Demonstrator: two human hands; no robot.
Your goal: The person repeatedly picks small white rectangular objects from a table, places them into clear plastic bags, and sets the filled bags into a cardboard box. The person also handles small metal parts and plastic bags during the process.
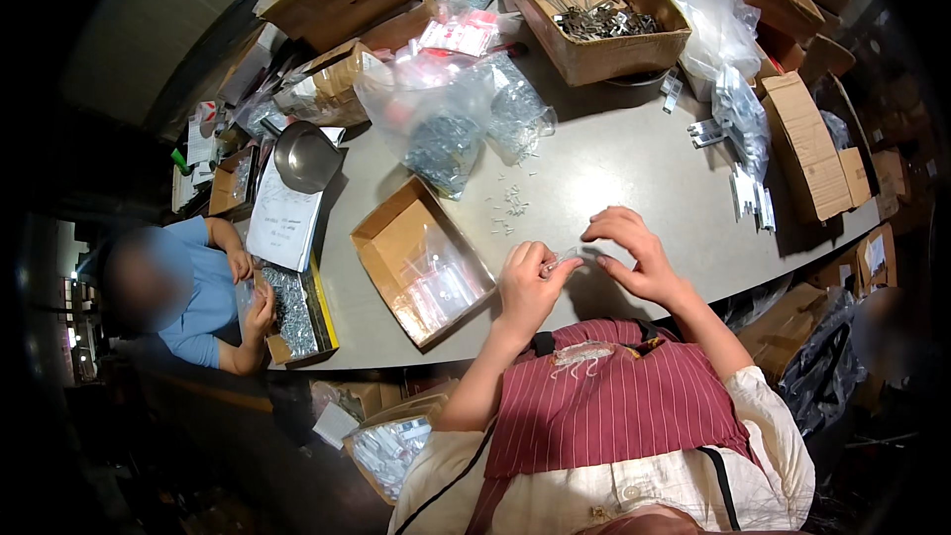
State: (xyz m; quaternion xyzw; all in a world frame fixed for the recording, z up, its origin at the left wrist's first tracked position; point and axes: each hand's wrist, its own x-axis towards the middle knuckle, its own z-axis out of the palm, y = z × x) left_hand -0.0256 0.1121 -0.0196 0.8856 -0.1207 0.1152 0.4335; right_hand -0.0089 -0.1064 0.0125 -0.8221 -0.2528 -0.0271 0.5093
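My left hand (527, 285) is closed, pinching a small clear plastic bag (558, 264) between thumb and fingers. What the bag contains, if anything, is too small to tell. Just to its right, my right hand (639, 256) is raised with fingers curved and thumb apart, nothing visible in it. Beyond my left hand, a loose scatter of small screws (514, 202) lies on the grey table (594, 144). Left of that hand stands a shallow cardboard box (393, 228) holding several small clear packets (444, 285).
Clear bags of metal hardware (443, 151) sit farther back, near a cardboard box of metal parts (604, 57). On the left, a co-worker (203, 287) handles a box of hardware (327, 322) beside papers (282, 223) and a metal pan (309, 157). Bundled metal pieces (741, 124) lie right.
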